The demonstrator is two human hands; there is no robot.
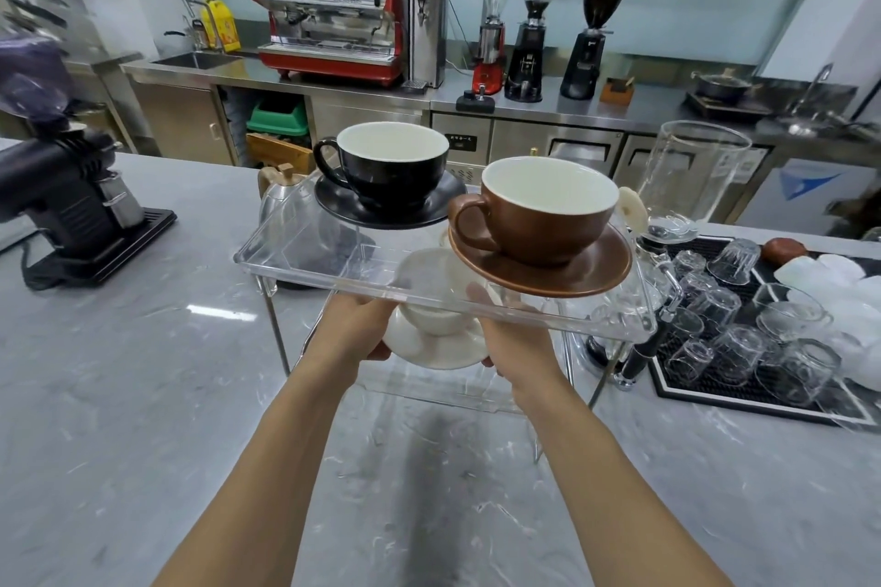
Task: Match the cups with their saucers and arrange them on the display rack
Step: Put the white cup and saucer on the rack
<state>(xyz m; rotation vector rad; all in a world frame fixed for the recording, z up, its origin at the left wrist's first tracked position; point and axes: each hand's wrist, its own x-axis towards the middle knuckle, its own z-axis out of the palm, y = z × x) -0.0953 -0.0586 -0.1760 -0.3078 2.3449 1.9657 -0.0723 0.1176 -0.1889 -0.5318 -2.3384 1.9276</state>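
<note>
At the frame's centre a clear display rack (333, 272) carries a black cup (395, 176) with a white inside on a black saucer (343, 205), and right of it a brown cup (548, 224) with a cream inside on a brown saucer (596, 274). Under its top shelf are a white cup (429, 281) and white saucer (438, 348). The countertop (143, 372) is grey marble with white veins. At upper centre stands a red and silver espresso machine (329, 24).

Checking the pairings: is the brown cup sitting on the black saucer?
No, the brown cup sits on a brown saucer.
</note>
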